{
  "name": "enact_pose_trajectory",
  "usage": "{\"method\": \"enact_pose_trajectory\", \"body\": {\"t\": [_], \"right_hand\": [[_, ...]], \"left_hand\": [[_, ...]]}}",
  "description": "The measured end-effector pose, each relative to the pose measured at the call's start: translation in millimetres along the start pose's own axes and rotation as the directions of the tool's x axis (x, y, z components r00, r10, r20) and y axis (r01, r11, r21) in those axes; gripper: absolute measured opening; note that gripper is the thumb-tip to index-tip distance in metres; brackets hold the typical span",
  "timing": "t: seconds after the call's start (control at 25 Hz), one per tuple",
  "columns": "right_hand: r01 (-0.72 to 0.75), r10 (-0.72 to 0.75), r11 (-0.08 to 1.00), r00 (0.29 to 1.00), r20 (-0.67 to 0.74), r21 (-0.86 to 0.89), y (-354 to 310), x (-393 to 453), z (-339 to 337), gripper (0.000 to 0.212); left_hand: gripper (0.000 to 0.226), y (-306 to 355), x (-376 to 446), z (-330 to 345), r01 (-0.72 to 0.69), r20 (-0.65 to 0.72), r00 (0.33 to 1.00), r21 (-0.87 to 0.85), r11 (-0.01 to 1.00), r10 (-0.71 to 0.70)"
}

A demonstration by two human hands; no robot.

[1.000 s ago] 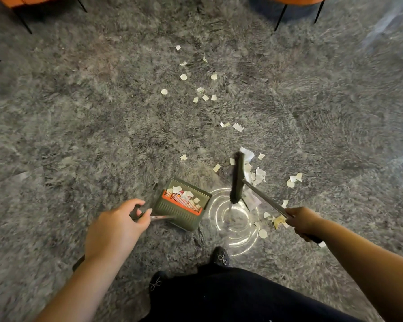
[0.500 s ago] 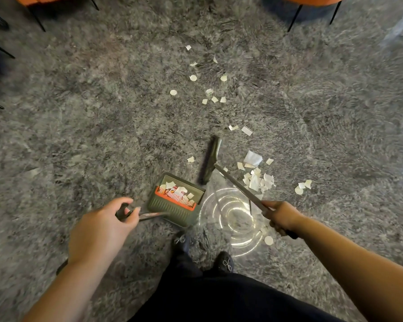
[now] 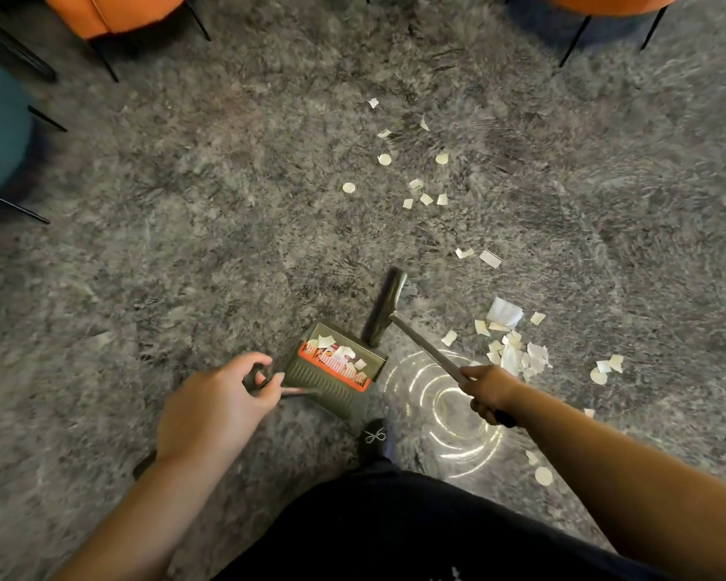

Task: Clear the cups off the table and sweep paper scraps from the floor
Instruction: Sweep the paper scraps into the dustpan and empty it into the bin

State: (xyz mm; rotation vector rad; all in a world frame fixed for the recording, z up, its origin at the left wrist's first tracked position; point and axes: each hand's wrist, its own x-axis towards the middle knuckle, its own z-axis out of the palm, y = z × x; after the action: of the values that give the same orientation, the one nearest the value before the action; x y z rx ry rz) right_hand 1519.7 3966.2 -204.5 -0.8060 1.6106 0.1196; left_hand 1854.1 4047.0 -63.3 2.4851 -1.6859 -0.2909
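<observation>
Wearing dark trousers [image 3: 395,526] and a black shoe [image 3: 374,438] bearing a small white scissor-like mark; going bare-armed, showing no sleeves on either forearm.

Left hand [image 3: 214,406], right hand [image 3: 489,392]: curled grips.

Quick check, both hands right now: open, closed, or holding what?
Left hand: closed, gripping the dustpan handle.
Right hand: closed, gripping the broom handle.
</observation>
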Motion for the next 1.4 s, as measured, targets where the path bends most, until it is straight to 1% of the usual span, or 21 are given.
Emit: {"method": "enact_pose_trajectory", "body": {"t": [0.08,0.16,0.24,0.32,0.4,0.48,0.6,0.76,0.84,0.96,1.04,1.24,1.32,1.4], "right_hand": [[-0.026,0.026,0.999,1.000,-0.014,0.032,-15.9,10.1,3.4,0.016],[-0.038,0.039,0.998,0.999,-0.024,0.044,-21.3,14.3,0.0,0.017],[-0.075,0.079,0.993,0.996,-0.046,0.089,-16.2,11.7,-8.1,0.018],[-0.135,0.146,0.980,0.987,-0.067,0.149,-4.5,4.2,-17.7,0.018],[-0.158,0.180,0.969,0.979,-0.099,0.192,10.5,-5.8,-26.9,0.021],[-0.149,0.179,0.965,0.975,-0.129,0.215,24.5,-17.7,-34.4,0.024],[-0.116,0.155,0.954,0.980,-0.123,0.275,37.1,-35.4,-44.2,0.029],[-0.063,0.120,0.945,0.980,-0.162,0.321,39.8,-49.5,-47.6,0.047],[-0.044,0.112,0.940,0.977,-0.184,0.337,36.4,-49.7,-45.6,0.054],[-0.021,0.102,0.931,0.973,-0.205,0.364,23.5,-44.5,-45.0,0.056],[0.001,0.090,0.909,0.976,-0.199,0.416,10.6,-37.8,-46.5,0.055],[0.023,0.062,0.887,0.984,-0.169,0.462,-33.1,-15.0,-58.1,0.054],[0.031,0.047,0.888,0.986,-0.157,0.458,-55.6,-2.8,-67.5,0.053],[0.046,0.021,0.907,0.988,-0.152,0.418,-83.2,13.0,-82.0,0.050]], "left_hand": [[0.022,-5.3,16.8,0.4,-0.015,0.005,1.000,0.002,1.000,0.015],[0.022,-7.8,30.5,1.4,-0.025,0.010,1.000,-0.033,0.999,0.025],[0.022,-7.4,42.2,3.1,-0.047,0.012,0.999,-0.065,0.997,0.048],[0.022,-3.7,54.5,5.2,-0.105,-0.004,0.995,-0.064,0.992,0.105],[0.022,4.3,68.6,8.4,-0.141,-0.001,0.990,-0.066,0.988,0.141],[0.022,12.9,80.4,10.9,-0.150,0.029,0.988,-0.067,0.986,0.152],[0.022,25.0,94.7,13.0,-0.168,0.074,0.982,-0.098,0.981,0.175],[0.020,40.1,113.9,13.4,-0.183,0.126,0.972,-0.126,0.975,0.199],[0.019,46.6,121.6,11.4,-0.180,0.126,0.972,-0.126,0.975,0.196],[0.019,47.0,133.0,5.1,-0.194,0.091,0.974,-0.133,0.972,0.207],[0.019,43.0,141.3,0.8,-0.201,0.072,0.975,-0.135,0.970,0.212],[0.020,43.8,164.3,-3.0,-0.207,-0.042,0.978,-0.121,0.971,0.204],[0.020,48.0,181.3,-1.5,-0.194,-0.053,0.981,-0.120,0.974,0.189],[0.020,53.5,203.7,-1.2,-0.142,-0.037,0.990,-0.104,0.984,0.139]]}}
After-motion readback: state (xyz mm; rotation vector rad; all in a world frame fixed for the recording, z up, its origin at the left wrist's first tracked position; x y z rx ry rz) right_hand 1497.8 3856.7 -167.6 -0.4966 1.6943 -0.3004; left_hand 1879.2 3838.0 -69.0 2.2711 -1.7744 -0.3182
